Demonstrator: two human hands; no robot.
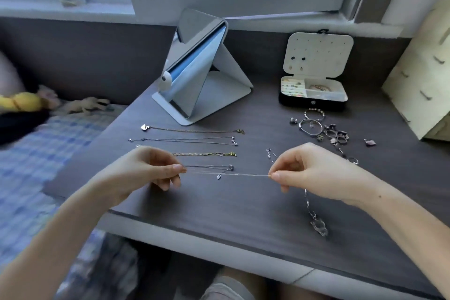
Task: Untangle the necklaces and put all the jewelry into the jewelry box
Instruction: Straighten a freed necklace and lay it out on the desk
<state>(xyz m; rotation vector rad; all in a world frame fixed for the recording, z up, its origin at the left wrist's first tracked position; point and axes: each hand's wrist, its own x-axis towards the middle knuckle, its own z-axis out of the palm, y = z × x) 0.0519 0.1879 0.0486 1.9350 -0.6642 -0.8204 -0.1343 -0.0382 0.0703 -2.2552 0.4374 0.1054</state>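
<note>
**Head view: untangling nearly complete, boxing not yet begun.** We see the left hand and the right hand each pinching one end of a fine silver chain between thumb and fingertips. The chain runs taut and level just above the desk, and a small pendant hangs near its middle.

Beyond it, four necklaces lie straightened in parallel rows, apart from one another; we read these as already freed. Below the right hand a heavier linked chain trails toward the desk edge. We cannot tell whether it joins the fine chain or merely lies under the hand. A short piece lies just beyond the right knuckles.

The jewelry box stands open at the back right, its compartments partly filled. A cluster of rings and bangles sits on the desk just in front of it.

We judge the separating largely done. Putting the necklaces, rings and bangles into the box is all left to do.
</note>
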